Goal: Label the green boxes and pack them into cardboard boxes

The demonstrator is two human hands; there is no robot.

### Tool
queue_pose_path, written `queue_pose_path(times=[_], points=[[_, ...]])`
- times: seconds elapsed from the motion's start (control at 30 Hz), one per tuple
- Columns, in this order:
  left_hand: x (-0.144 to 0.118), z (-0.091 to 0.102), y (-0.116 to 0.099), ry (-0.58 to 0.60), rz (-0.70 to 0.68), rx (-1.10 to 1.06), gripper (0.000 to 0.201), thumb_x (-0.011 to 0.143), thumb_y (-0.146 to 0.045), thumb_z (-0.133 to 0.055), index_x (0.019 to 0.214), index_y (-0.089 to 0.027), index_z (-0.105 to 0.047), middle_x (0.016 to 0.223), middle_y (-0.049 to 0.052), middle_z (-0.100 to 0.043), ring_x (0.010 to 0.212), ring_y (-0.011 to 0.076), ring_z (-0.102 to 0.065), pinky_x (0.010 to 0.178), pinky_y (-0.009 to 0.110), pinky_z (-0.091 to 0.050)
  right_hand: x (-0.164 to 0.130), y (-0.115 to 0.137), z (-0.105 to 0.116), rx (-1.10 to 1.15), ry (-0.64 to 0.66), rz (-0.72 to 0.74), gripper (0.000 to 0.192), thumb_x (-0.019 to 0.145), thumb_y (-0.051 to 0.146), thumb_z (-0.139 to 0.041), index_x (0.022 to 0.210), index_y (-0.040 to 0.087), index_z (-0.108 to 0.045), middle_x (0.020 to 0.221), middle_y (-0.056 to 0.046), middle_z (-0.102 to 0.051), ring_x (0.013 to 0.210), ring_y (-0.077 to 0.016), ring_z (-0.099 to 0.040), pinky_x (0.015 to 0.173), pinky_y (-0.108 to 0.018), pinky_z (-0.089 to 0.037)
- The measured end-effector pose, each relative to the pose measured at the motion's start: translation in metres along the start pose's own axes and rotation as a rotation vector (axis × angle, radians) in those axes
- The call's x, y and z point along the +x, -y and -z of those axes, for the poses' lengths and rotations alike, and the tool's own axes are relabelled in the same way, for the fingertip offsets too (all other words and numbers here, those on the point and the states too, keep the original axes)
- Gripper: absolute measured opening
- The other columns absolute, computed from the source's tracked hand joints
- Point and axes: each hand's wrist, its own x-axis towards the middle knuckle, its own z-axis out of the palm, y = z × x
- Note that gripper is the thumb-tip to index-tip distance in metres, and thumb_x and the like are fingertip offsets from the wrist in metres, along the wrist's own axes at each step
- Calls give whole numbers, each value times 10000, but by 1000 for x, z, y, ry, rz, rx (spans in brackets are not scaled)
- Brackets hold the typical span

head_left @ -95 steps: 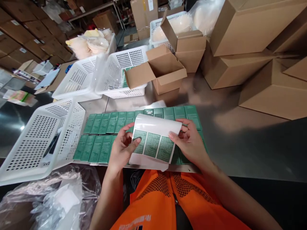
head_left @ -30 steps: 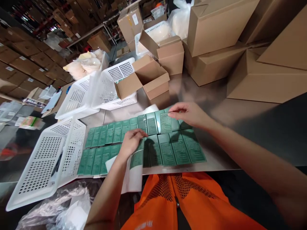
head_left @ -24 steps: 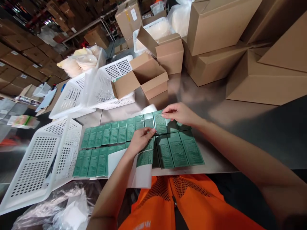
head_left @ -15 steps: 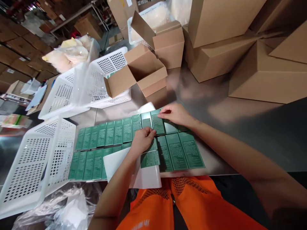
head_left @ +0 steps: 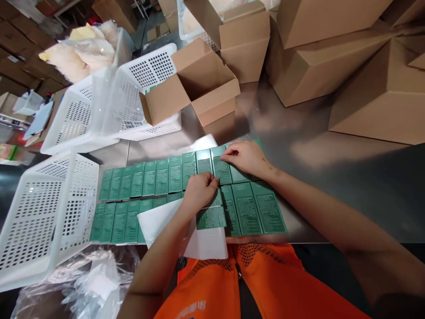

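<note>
Flat green boxes (head_left: 136, 180) with fine print lie in two rows along the metal table. My left hand (head_left: 200, 190) rests over the middle of the rows, fingertips pinched together at a box's lower edge; what they hold, if anything, is hidden. My right hand (head_left: 244, 158) is at the back row, its thumb and fingertips closed at the upper edge of a green box (head_left: 221, 170). Beneath my left forearm lies a white sheet (head_left: 208, 244), with a green box (head_left: 211, 218) lying crosswise on it. Parts of both rows are hidden under my hands and the sheet.
White perforated baskets (head_left: 31, 221) stand at the left and behind the rows. An open cardboard box (head_left: 212, 104) sits at the back, with larger cardboard boxes (head_left: 375, 106) to the right. Clear plastic bags (head_left: 96, 283) hang below the table's front edge.
The view has shifted slightly, so the boxes and baskets sit higher in the picture. Both hands stay in nearly the same place over the green boxes.
</note>
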Motion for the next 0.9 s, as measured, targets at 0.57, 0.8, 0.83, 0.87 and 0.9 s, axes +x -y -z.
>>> queue_pose_path(times=[0.57, 0.8, 0.83, 0.87, 0.9], points=[[-31, 13, 16, -201, -3, -9, 507, 956, -504, -416, 540, -222, -481, 509, -14, -460, 544, 153, -437, 579, 282, -291, -7, 27, -3, -375, 13, -10, 819, 830, 601, -683, 1461, 150, -421, 1318, -209, -583, 1041, -387, -653, 847, -457, -518], [-49, 34, 32, -545, 67, -184, 523, 944, -455, -484, 499, -232, -322, 461, -36, -352, 512, 133, -310, 551, 273, -261, -35, 18, 0, -196, 180, 196, 979, 689, 427, -867, 1494, 165, -374, 1319, -187, -527, 1241, -377, -533, 1029, -499, -460], [-50, 35, 32, -572, 63, -191, 523, 946, -443, -487, 500, -233, -313, 461, -37, -348, 510, 134, -304, 550, 275, -253, -36, 13, 3, -137, 203, 222, 941, 699, 356, -860, 1489, 184, -380, 1322, -174, -531, 1233, -354, -542, 1035, -494, -458], [-50, 35, 32, -593, 59, -195, 521, 949, -435, -488, 503, -234, -309, 463, -36, -349, 510, 134, -304, 550, 277, -248, -35, 8, 5, -73, 232, 244, 898, 710, 288, -839, 1483, 208, -389, 1324, -156, -537, 1205, -324, -563, 1022, -483, -471], [-51, 35, 32, -609, 55, -197, 517, 951, -431, -486, 507, -234, -310, 466, -36, -351, 509, 135, -307, 551, 278, -245, -34, 2, 8, -11, 260, 257, 859, 717, 227, -809, 1474, 231, -402, 1321, -138, -547, 1159, -291, -590, 996, -466, -491]])
